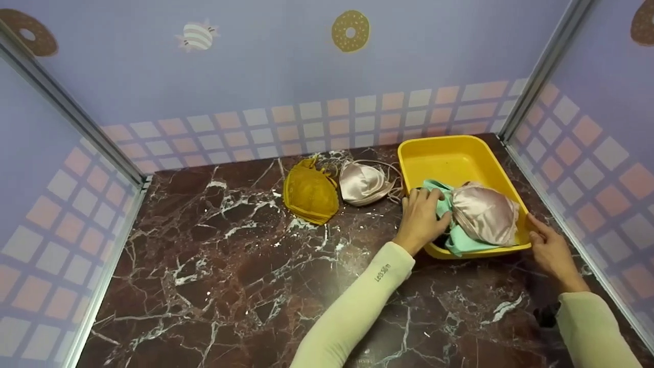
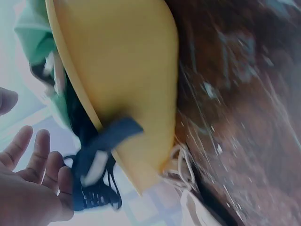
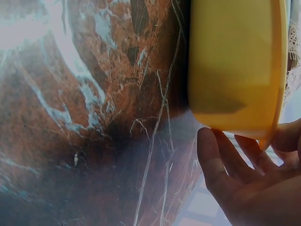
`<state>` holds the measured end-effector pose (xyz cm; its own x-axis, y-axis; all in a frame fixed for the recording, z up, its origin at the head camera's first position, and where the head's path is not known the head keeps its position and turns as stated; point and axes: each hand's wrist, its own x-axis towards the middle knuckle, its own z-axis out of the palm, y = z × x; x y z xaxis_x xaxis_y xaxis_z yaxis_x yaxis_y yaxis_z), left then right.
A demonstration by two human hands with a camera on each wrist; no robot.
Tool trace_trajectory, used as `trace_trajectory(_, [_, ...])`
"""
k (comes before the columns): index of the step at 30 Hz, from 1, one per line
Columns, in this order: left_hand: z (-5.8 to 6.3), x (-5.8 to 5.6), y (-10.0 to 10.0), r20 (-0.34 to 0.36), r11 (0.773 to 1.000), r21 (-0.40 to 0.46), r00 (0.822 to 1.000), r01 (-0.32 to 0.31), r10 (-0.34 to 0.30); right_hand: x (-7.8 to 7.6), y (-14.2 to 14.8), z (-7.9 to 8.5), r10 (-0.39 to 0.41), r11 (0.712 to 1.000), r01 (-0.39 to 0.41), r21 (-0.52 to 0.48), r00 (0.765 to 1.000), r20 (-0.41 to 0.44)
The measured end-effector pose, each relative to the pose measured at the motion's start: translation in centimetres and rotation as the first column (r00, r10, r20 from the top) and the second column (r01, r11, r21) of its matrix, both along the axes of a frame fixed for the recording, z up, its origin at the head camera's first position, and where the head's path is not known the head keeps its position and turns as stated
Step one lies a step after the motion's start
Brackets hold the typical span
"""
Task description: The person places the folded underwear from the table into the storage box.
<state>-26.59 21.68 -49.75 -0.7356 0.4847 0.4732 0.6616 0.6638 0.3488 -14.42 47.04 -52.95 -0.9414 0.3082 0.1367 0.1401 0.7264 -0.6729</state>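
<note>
A yellow plastic basin (image 1: 434, 163) stands at the back right. Inside its front half lie a pink satin bra (image 1: 483, 212) and a mint-green garment (image 1: 470, 243). My left hand (image 1: 420, 217) is over the basin's left rim, beside the green cloth. In the left wrist view, its fingers are loosely bent and the thumb stands apart. Dark fabric with straps (image 2: 96, 188), blurred, hangs over the rim by those fingers; whether they touch it is unclear. My right hand (image 1: 554, 255) grips the basin's front right corner, thumb at the rim and fingers beneath.
A mustard-yellow bra (image 1: 310, 194) and a second pale pink satin bra (image 1: 363, 184) with thin straps lie left of the basin. They rest on the dark marbled surface (image 1: 230, 286). Patterned panels (image 1: 286, 61) enclose the back and both sides.
</note>
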Motion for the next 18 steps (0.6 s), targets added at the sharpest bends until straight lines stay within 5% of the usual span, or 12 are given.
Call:
trace_trajectory(8, [0.4, -1.4, -2.6, -0.036, 0.998, 0.052, 0.999, 0.033, -0.031, 0.2, 0.5, -0.1, -0.002, 1.000, 0.002, 0.025, 1.000, 0.007])
trace_trajectory(18, [0.7, -5.7, -9.3, 0.049, 0.984, 0.131, 0.992, -0.121, 0.115, -0.1, 0.2, -0.2, 0.011, 1.000, -0.011, 0.004, 1.000, -0.003])
